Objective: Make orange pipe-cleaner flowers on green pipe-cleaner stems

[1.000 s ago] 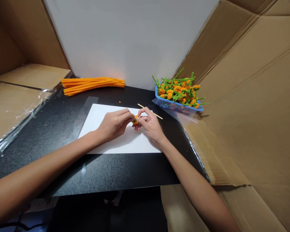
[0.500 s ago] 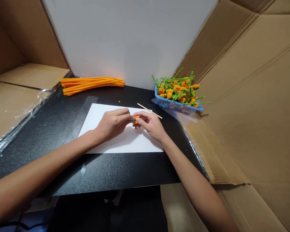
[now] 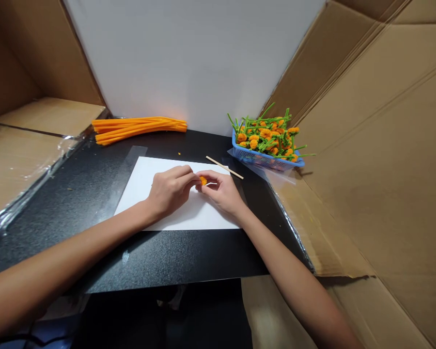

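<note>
Small fluffy orange chenille bloom [image 3: 203, 181]

You've got bright, even light on the set, with a warm glow low on the white board [image 3: 181, 63] just above the orange pipe cleaners [image 3: 140, 130]. Speckled glare runs across the black tabletop [image 3: 174, 257], a soft shadow falls under your left forearm [image 3: 76, 249], and the cardboard walls [image 3: 378, 145] bow at the wide-angle edges.

One left hand [image 3: 169, 191], one right hand [image 3: 221, 191], one orange pom-pom [image 3: 203, 181] between them — and one white sheet [image 3: 138, 186] beneath. One wooden stick [image 3: 224, 167] at one o'clock, one orange pipe-cleaner bundle [image 3: 138, 130] at eleven, one blue basket [image 3: 265, 161] at two — its flowers [image 3: 265, 135] too many to count.
</note>
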A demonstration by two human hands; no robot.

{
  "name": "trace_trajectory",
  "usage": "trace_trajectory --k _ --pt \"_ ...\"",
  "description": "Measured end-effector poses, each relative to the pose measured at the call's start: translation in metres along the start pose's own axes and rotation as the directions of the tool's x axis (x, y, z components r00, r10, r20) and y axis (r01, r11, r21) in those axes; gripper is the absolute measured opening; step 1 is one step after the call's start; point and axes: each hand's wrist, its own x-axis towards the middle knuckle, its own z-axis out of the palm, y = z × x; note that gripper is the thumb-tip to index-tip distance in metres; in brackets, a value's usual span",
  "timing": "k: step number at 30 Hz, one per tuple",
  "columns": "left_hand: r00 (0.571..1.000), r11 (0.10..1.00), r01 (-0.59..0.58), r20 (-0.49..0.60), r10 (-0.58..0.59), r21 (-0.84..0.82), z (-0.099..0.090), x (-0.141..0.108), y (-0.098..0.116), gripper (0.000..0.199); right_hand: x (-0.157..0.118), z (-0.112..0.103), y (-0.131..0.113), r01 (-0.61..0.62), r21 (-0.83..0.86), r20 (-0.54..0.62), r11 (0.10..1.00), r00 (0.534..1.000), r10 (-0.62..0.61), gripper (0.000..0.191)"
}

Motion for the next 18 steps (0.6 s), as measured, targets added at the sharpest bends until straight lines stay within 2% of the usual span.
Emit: trace_trajectory --k 4,9,12,15,18 --pt "0.998 0.999 0.009 0.066 -0.011 0.037 -0.001 0.0 0.001 0.019 -0.001 -0.001 -0.002 0.096 -0.238 0.002 0.967 0.995 -0.099 0.028" --pt "0.989 0.996 0.088 0.118 -0.089 0.016 0.001 0.0 -0.002 0.016 -0.001 -0.004 -0.001 0.114 -0.291 -0.006 0.95 0.993 -0.12 0.031" --pt "0.988 0.999 0.005 0.156 -0.012 0.048 0.001 0.0 -0.007 0.018 -0.001 -0.007 0.0 0.116 -0.322 -0.017 0.94 0.992 -0.128 0.033" --pt "0.975 0.985 -0.117 0.203 0.09 0.125 -0.001 0.002 -0.01 0.022 -0.001 -0.01 0.0 0.157 -0.44 -0.017 0.884 0.983 -0.183 0.033" --pt "0.973 0.979 -0.108 0.223 0.067 0.175 -0.003 0.003 -0.009 0.023 -0.001 -0.009 -0.002 0.216 -0.564 -0.039 0.797 0.957 -0.287 0.033"
